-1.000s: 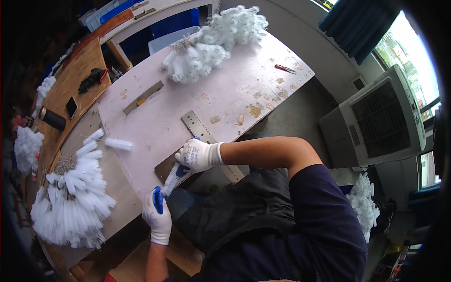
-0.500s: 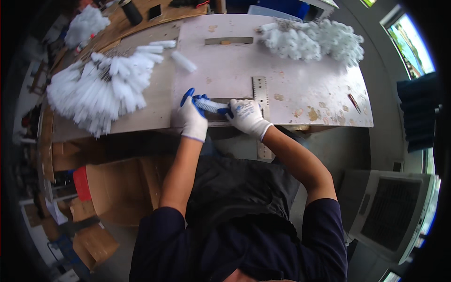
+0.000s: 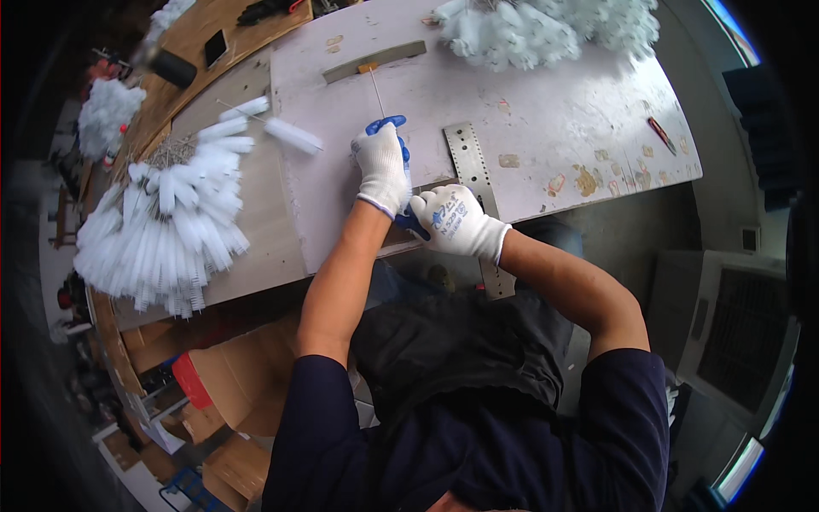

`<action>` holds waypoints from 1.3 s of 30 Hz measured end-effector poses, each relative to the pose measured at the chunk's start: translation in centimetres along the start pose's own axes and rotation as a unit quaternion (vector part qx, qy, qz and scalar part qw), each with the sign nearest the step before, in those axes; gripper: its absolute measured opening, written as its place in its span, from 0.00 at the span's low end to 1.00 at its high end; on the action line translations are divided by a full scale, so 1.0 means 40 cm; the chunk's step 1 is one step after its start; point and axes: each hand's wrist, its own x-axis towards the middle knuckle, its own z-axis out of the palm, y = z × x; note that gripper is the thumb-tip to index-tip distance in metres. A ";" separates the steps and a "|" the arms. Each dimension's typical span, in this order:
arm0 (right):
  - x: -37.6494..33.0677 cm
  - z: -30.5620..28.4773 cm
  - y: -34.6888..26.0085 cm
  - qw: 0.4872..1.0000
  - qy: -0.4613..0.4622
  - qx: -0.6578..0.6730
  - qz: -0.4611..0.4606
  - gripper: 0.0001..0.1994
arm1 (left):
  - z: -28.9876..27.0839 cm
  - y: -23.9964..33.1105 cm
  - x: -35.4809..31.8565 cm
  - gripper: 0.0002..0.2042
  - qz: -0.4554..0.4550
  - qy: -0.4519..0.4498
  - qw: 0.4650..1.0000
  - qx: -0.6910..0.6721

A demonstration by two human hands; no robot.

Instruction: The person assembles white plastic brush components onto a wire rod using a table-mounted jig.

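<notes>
We see the left hand [image 3: 381, 166], in a white glove with blue fingertips, clamped around a brush [image 3: 378, 94], its thin stem reaching far toward an orange block [image 3: 368, 67]; we cannot tell whether the tip touches it. The brush is over the middle of the pale bench [image 3: 324, 192], its bristles mostly hidden by the glove. The right hand [image 3: 456, 222], gloved likewise, sits just beside it, nearer and to the right, with fingers curled; we cannot tell whether this grip closes on the brush too.

Behind the right hand we find a perforated metal plate [image 3: 469, 162], running from the bench past its near edge. The orange block sits against a grey strip [image 3: 397, 58] farther off. To the left we see a loose white brush [image 3: 293, 135] and, beyond it, a fanned heap of brushes [image 3: 171, 239]; another white pile [image 3: 512, 36] lies on the far side. Red-handled pliers [image 3: 661, 135] rest at the right. At the far left, we make out a phone [image 3: 216, 48] and a dark cylinder [image 3: 172, 66] on brown wood [image 3: 192, 34].
</notes>
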 end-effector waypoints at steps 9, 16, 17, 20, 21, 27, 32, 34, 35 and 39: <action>-0.012 -0.001 -0.004 0.991 0.025 0.035 0.124 0.18 | -0.029 0.003 0.021 0.12 0.188 -0.075 0.925 0.321; -0.002 0.029 -0.027 0.987 0.160 -0.017 0.020 0.13 | -0.281 0.096 0.072 0.15 0.444 -0.086 0.727 0.517; -0.011 0.032 -0.021 0.986 0.167 -0.016 0.013 0.11 | -0.281 0.096 0.061 0.15 0.453 -0.093 0.718 0.521; -0.023 0.034 -0.014 0.986 0.167 -0.012 0.008 0.11 | -0.305 0.100 0.063 0.17 0.460 -0.067 0.691 0.554; -0.025 0.034 -0.009 0.986 0.166 -0.011 0.006 0.11 | -0.308 0.097 0.075 0.19 0.451 -0.038 0.675 0.582; 0.015 0.014 -0.021 0.993 0.100 -0.059 -0.020 0.09 | -0.320 0.092 0.220 0.29 0.348 0.241 0.635 0.647; 0.006 0.036 0.010 0.986 0.137 -0.073 -0.053 0.08 | -0.252 0.119 0.255 0.26 0.268 0.187 0.663 0.673; 0.005 0.034 0.006 0.983 0.157 -0.075 -0.057 0.09 | -0.266 0.126 0.257 0.23 0.282 0.183 0.658 0.673; 0.005 0.034 0.006 0.980 0.173 -0.074 -0.067 0.09 | -0.274 0.136 0.261 0.21 0.263 0.165 0.668 0.677; 0.003 0.026 0.008 0.977 0.191 -0.067 -0.064 0.09 | -0.264 0.168 0.246 0.19 0.234 0.138 0.651 0.709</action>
